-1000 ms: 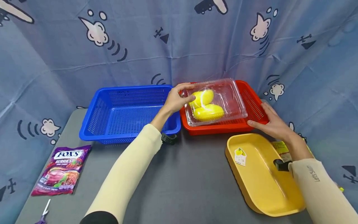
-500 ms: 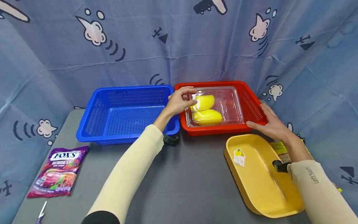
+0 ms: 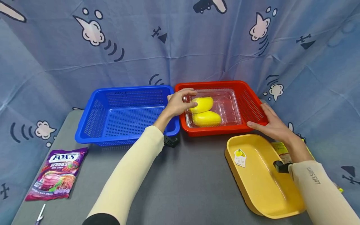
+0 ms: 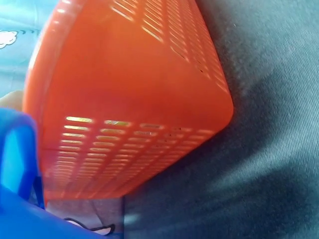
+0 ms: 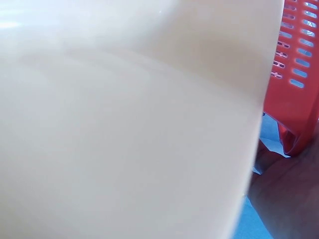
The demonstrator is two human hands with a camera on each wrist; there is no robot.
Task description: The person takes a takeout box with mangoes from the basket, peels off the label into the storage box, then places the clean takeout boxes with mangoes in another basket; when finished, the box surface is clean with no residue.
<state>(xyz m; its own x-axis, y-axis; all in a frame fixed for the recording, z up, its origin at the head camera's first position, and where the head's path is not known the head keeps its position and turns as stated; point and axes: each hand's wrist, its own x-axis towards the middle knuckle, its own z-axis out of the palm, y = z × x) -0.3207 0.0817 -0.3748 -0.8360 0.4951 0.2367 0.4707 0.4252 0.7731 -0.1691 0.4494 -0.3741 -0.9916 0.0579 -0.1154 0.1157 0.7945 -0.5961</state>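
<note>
A clear plastic clamshell box (image 3: 226, 104) with two yellow mangoes (image 3: 206, 119) lies inside the red basket (image 3: 217, 129), toward its left side. At the box's left edge, my left hand (image 3: 176, 103) reaches over the basket rim and holds that edge, thumb over the near mango side. My right hand (image 3: 274, 125) grips the basket's right end, its thumb on the front corner of the rim. In the left wrist view the outer wall of the red basket (image 4: 124, 74) hides most of the left hand. In the right wrist view the hand (image 5: 291, 184) meets the basket's rim.
A blue basket (image 3: 126, 138) stands close against the red one's left. The yellow tray (image 3: 234, 159) lies under my right forearm, with a yellow packet (image 3: 281, 150) partly hidden behind it. Front left are a Fox's candy bag (image 3: 57, 175) and scissors (image 3: 40, 215). A curtain (image 3: 140, 47) hangs behind.
The clear box with the mangoes has gone down from a tilted position over the red basket to lie inside it, shifting slightly left. My right hand has stayed at the basket's end.
</note>
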